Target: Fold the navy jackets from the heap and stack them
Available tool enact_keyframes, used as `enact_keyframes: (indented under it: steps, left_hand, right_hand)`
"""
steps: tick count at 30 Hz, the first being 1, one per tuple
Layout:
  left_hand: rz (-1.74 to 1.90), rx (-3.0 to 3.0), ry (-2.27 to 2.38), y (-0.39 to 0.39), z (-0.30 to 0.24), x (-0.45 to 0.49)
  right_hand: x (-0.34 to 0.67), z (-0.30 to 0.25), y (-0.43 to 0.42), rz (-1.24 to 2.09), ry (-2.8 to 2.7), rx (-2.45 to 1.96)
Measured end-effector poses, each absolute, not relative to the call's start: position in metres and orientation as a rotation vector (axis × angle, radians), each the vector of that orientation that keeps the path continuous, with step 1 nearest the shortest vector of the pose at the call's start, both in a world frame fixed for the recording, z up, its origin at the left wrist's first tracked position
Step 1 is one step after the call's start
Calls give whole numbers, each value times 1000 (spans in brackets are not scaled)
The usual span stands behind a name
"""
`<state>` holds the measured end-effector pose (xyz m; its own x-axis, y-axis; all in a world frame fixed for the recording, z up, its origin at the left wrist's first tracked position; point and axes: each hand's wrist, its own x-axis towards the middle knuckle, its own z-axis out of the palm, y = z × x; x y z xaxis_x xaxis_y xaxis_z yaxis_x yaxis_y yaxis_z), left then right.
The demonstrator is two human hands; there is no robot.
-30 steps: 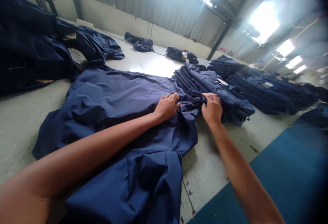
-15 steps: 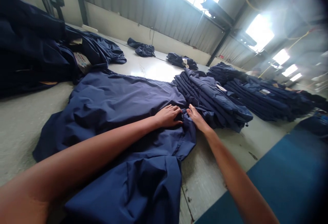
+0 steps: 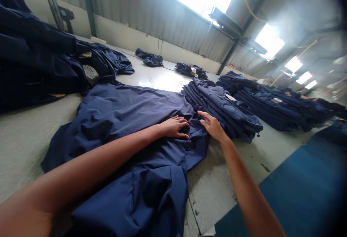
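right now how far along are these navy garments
Looks done: a layered stack of navy garments beside the hands, and a longer stack beyond it. In hand: the left hand and right hand rest on a spread navy garment. Remaining: a loose heap and a crumpled bundle by the wall.

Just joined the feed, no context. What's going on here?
A person is working bare-handed at a long pale table, with a navy jacket spread out on it. Their left hand lies flat on the jacket, and their right hand is at its rumpled middle, beside a stack of folded navy garments. A second stack lies further right, and a heap of navy garments lies at left.
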<state>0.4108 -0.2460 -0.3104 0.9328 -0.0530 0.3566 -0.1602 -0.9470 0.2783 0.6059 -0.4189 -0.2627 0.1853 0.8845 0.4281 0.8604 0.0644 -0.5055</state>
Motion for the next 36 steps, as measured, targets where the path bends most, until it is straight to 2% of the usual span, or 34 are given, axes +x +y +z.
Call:
enact_keyframes:
  steps: [2,4,10,17,21,24,28,30,33,36]
  left_hand:
    - [513,2790,-124,-248,-312,412]
    - [513,2808,-103,-248,-314,414]
    - [502,2837,-76,-242,-314,411]
    - [450,2937,2,-252,-302,406]
    - [415,3034,-7,-254,-274,348]
    - [608,3033,379,-246,-251,251]
    - [792,2736,1219,-233,-247,99]
    - [767,2510,1433,-230,-257,47]
    - [765,2309,1354,-234,-271,24]
    - [849,2308,1159,-250,-273,50]
  right_hand:
    - [575,-258,-412,-162,-1724,-1770]
    - [549,-259,-408,-207,-1834,-1870]
    - [556,-285,-412,218,-1773,-2488]
    - [571,-297,-413,235,-1817,-2530]
    - [571,-302,-414,183,-1823,-2553]
    - [570,-302,-415,-12,-1900,-2557]
    - [543,-284,-410,-566,-2008,-2163]
    - [513,-270,-400,-658,-2076,-1864]
    - [451,-251,-376,-599,-2249,-1476]
    - [389,-236,-346,-520,-2397,-1222]
